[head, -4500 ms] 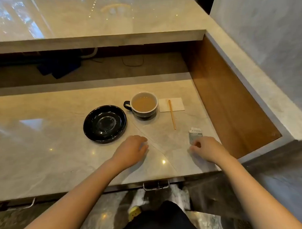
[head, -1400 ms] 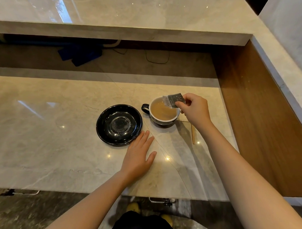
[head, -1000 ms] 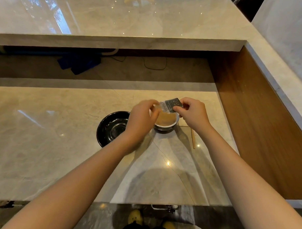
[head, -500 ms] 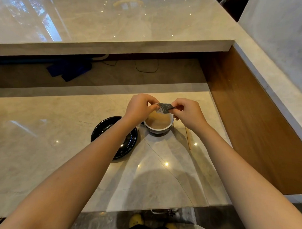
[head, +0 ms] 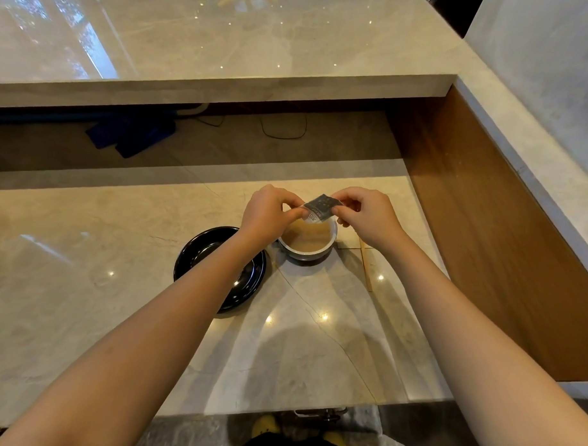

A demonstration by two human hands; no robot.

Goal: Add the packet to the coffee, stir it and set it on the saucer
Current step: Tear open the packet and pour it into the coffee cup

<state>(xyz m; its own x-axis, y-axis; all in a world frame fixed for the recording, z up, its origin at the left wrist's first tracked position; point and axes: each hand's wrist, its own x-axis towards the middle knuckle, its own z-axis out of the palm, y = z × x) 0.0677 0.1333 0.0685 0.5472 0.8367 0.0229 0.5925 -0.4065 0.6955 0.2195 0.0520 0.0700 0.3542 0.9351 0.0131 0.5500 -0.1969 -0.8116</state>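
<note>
A small grey packet (head: pixel 319 207) hangs over the coffee cup, pinched at its left end by my left hand (head: pixel 269 213) and at its right end by my right hand (head: pixel 365 217). The dark cup (head: pixel 308 245) holds light brown coffee and stands on the marble counter directly under the packet. Left of the cup lies the black saucer (head: pixel 200 256), partly covered by my left forearm. A thin wooden stir stick (head: pixel 366 270) lies on the counter right of the cup, its far end hidden behind my right wrist.
A raised marble ledge (head: pixel 214 88) runs across the back, with a dark recess beneath holding a blue object (head: pixel 129 135) and a cable. A wooden side panel (head: pixel 486 232) walls off the right. The counter's front edge (head: pixel 292 408) is near my body.
My right hand carried the packet from the counter to above the cup. My left hand rose from the counter and pinched its other end. Both hands now hold it slightly higher.
</note>
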